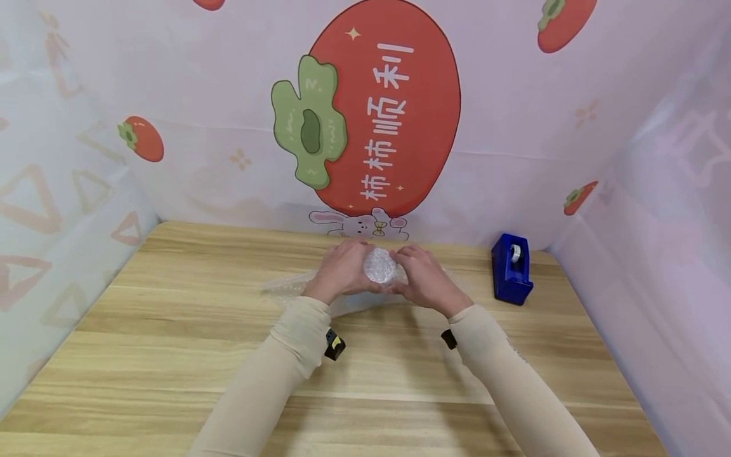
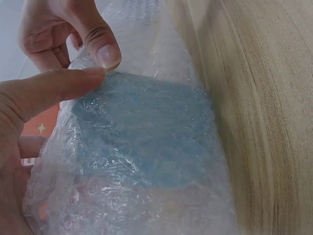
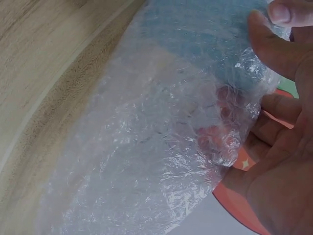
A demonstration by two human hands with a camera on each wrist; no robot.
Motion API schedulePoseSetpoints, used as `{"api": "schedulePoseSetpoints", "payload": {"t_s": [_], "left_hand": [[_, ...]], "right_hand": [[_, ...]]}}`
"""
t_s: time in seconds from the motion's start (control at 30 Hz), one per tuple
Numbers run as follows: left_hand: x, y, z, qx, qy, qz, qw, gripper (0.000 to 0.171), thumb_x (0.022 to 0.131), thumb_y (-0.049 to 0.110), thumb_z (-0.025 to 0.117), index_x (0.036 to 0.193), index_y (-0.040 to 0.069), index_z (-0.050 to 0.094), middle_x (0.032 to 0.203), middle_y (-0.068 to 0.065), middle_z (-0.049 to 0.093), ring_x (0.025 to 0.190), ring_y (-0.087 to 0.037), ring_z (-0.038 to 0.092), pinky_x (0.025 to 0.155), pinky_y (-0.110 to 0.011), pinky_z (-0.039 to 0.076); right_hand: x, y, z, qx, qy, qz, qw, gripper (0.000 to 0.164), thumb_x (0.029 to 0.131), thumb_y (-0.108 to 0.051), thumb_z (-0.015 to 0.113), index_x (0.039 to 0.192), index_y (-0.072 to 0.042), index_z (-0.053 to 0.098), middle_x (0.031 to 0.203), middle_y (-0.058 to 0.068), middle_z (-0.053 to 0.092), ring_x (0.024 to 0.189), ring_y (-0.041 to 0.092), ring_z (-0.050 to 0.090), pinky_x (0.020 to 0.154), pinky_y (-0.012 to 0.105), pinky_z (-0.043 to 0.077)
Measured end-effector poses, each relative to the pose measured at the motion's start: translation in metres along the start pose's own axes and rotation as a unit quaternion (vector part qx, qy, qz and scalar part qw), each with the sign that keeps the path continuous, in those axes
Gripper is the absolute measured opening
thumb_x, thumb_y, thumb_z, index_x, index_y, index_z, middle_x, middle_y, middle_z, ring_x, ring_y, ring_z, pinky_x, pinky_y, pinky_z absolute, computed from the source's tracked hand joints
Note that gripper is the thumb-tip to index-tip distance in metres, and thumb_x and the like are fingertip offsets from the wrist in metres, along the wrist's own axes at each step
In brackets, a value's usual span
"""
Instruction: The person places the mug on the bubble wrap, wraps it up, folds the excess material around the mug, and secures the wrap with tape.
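Note:
Between my two hands stands a light-blue item (image 2: 142, 129) wrapped in clear bubble wrap (image 1: 379, 266), its rounded top facing the head camera. What the item is cannot be made out through the wrap. My left hand (image 1: 344, 270) grips the bundle from the left, thumb along the near edge of the plastic. From the right side my right hand (image 1: 424, 277) grips it too, fingers behind and thumb in front. The thumbs nearly meet at the wrap's upper edge in the left wrist view. Loose ends of bubble wrap (image 3: 132, 161) spread to both sides.
A blue tape dispenser (image 1: 511, 270) with a roll of clear tape stands at the back right of the wooden table (image 1: 171, 355). Behind the table hangs a printed cloth (image 1: 217, 82), with more cloth on both sides.

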State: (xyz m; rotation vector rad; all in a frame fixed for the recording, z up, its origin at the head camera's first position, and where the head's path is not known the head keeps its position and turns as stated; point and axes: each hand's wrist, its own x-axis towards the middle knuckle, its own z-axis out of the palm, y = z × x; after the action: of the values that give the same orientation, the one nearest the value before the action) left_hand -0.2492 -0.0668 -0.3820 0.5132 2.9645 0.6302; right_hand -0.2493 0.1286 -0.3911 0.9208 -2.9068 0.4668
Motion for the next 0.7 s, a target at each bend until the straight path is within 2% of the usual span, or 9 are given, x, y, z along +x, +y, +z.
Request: {"api": "schedulePoseSetpoints", "payload": {"t_s": [0.17,0.33,0.53,0.7], "left_hand": [[0.002,0.005,-0.002,0.0,-0.009,-0.008,0.9999,0.081,0.071,0.039,0.094,0.139,0.009,0.061,0.138,-0.008,0.059,0.12,-0.027,0.054,0.109,-0.049,0.038],[0.003,0.007,-0.005,-0.002,-0.026,-0.008,0.9996,0.082,0.07,0.033,0.094,0.14,0.01,0.059,0.131,-0.006,0.063,0.116,-0.025,0.057,0.108,-0.048,0.038],[0.004,0.009,-0.008,-0.007,-0.044,-0.002,0.999,0.082,0.073,0.031,0.093,0.143,0.01,0.057,0.135,-0.007,0.062,0.12,-0.027,0.056,0.112,-0.049,0.036],[0.003,0.01,-0.009,0.015,-0.06,0.005,0.9981,0.081,0.076,0.028,0.091,0.146,0.009,0.054,0.141,-0.007,0.059,0.127,-0.028,0.054,0.114,-0.05,0.034]], "right_hand": [[-0.005,0.001,-0.004,0.008,-0.024,0.007,1.0,0.074,0.08,-0.025,0.089,0.141,0.002,0.057,0.135,0.018,0.06,0.129,0.035,0.05,0.11,0.057,0.037],[-0.013,0.007,-0.003,0.049,-0.026,0.017,0.998,0.079,0.084,-0.034,0.085,0.147,-0.002,0.051,0.14,0.017,0.057,0.134,0.036,0.048,0.112,0.055,0.036],[-0.022,0.025,0.001,0.093,0.005,0.045,0.995,0.067,0.099,-0.049,0.062,0.152,-0.01,0.048,0.141,0.018,0.054,0.129,0.037,0.052,0.106,0.057,0.043],[-0.028,0.043,0.002,0.115,-0.018,0.096,0.989,0.072,0.103,-0.057,0.048,0.154,-0.006,0.041,0.147,0.022,0.05,0.134,0.042,0.047,0.109,0.061,0.037]]}}
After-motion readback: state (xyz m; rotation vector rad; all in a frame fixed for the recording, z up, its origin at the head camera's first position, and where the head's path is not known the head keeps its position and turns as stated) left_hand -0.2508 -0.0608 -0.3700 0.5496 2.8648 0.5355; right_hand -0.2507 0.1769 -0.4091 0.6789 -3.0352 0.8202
